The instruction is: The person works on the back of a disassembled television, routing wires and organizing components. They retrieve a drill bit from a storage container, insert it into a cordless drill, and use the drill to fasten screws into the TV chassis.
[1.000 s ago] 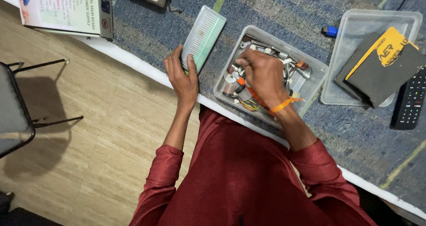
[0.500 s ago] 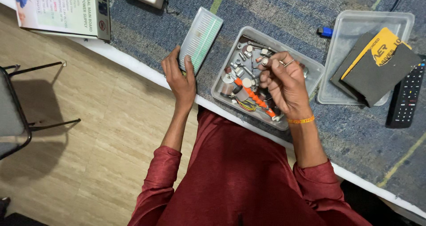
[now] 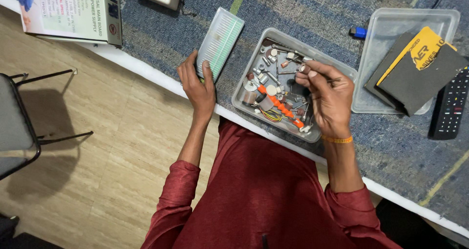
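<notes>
Blue-grey matting is covering the table point(image 3: 303, 14), whose white edge is running diagonally above a pale wooden floor point(image 3: 97, 146). Sitting just inside that edge, within easy reach of both arms, a clear plastic tray point(image 3: 244, 100) is keeping a jumble of small metal bits, little cylinders and an orange-handled tool point(image 3: 279, 105) from scattering. The left hand point(image 3: 198, 85) is curling partly closed around the near end of a pale green breadboard point(image 3: 221, 41), thumb lying on its top face, apparently pinning it flat on the matting beside the tray. The right hand point(image 3: 328, 95) is hovering over the tray with fingertips pinched together on what is looking like a thin metal pin, too small to identify surely. Farther right, a second clear tray point(image 3: 405, 21) is holding dark sandpaper sheets point(image 3: 415, 73), and a black remote point(image 3: 448, 107) is lying just beside it.
</notes>
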